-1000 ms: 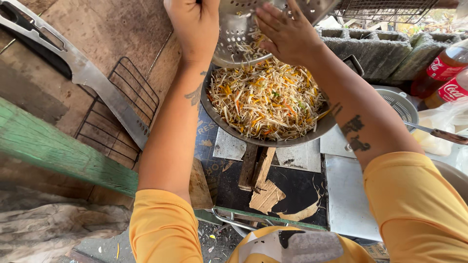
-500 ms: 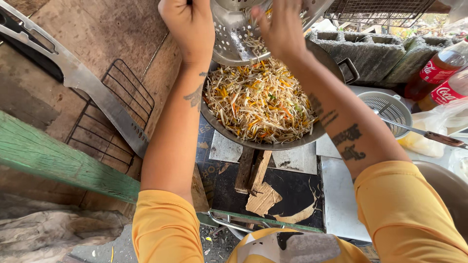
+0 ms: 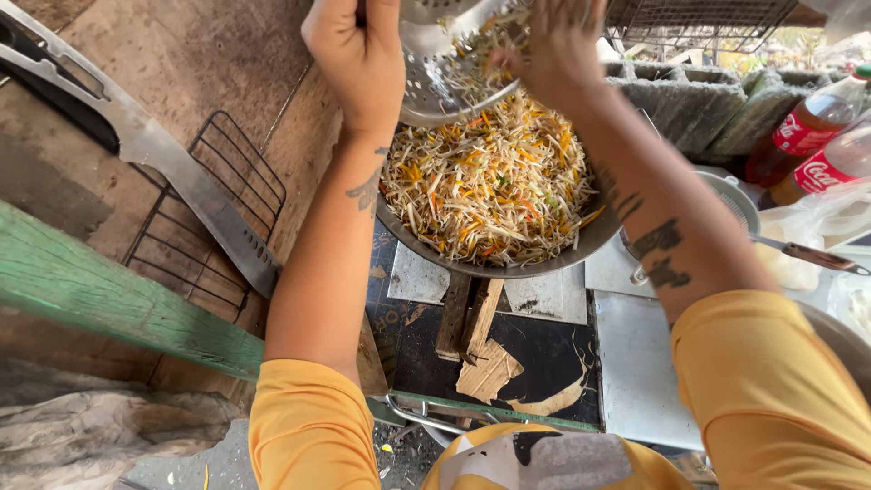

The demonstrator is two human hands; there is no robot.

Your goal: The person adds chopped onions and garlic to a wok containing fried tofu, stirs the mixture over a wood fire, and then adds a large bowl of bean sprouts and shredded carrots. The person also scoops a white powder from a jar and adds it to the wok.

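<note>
you are standing over a rough outdoor cooking spot, worn wooden boards to your left, a green painted beam (image 3: pixel 109 299) across the lower left, grey concrete blocks (image 3: pixel 708 100) at the back. a wide metal bowl (image 3: pixel 508 263) sits in the middle, heaped with shredded vegetables (image 3: pixel 490 186), pale strands mixed with orange and a little green. your left hand (image 3: pixel 358 54) is clenched tight around the grip of a perforated metal colander (image 3: pixel 440 68), held tilted just above the bowl's far rim. your right hand (image 3: pixel 558 45) is at the colander's mouth with its fingers curled into the shreds; the picture is blurred there, so you cannot tell how much it pinches.

the shreds look light, limp and damp, likely to cling to the holes and slip through loose fingers, so they probably need scooping rather than plucking. the colander seems stiff and light; its handle looks like the sure place to hold it.

at the far right two plastic bottles (image 3: pixel 821 136) with red wrap labels lean together, holding brown liquid. a long cleaver (image 3: pixel 181 172) lies on the boards beside a black wire rack (image 3: pixel 213 218). torn cardboard (image 3: pixel 490 372) lies below the bowl.
</note>
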